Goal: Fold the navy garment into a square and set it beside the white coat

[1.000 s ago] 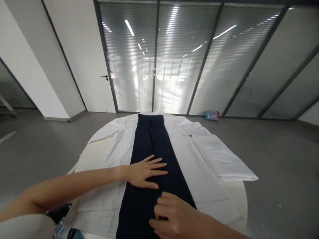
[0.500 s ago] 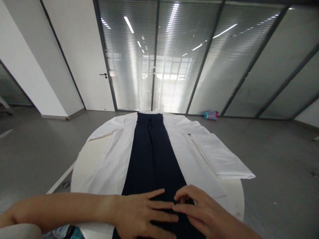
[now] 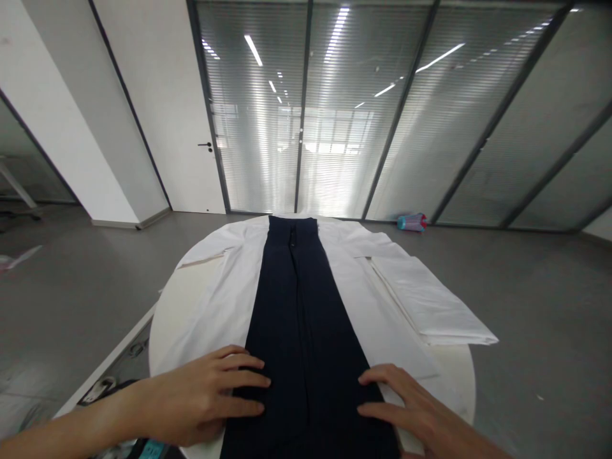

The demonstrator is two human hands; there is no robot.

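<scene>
Dark navy trousers (image 3: 291,306) lie lengthwise over a spread white shirt (image 3: 239,280), waistband at the far end and a seam line running down the middle. My left hand (image 3: 205,392) rests on the near left edge of the trousers, fingers stretched out and slightly apart. On the opposite edge, the fingertips of my right hand (image 3: 406,405) touch the dark cloth, thumb and fingers apart. Neither hand grips anything visible. The near end of the trousers runs out of view at the bottom.
A round cream table (image 3: 162,325) carries the clothes. One white sleeve (image 3: 430,303) lies at the right and overhangs the rim. Below the table's left side are several items on a low frame (image 3: 115,363). A striped bundle (image 3: 412,222) sits on the floor by the glass wall.
My hands have moved apart. The left has drawn back from the middle to the left edge of the trousers; the right has shifted slightly to the right edge. The trousers stay in place.
</scene>
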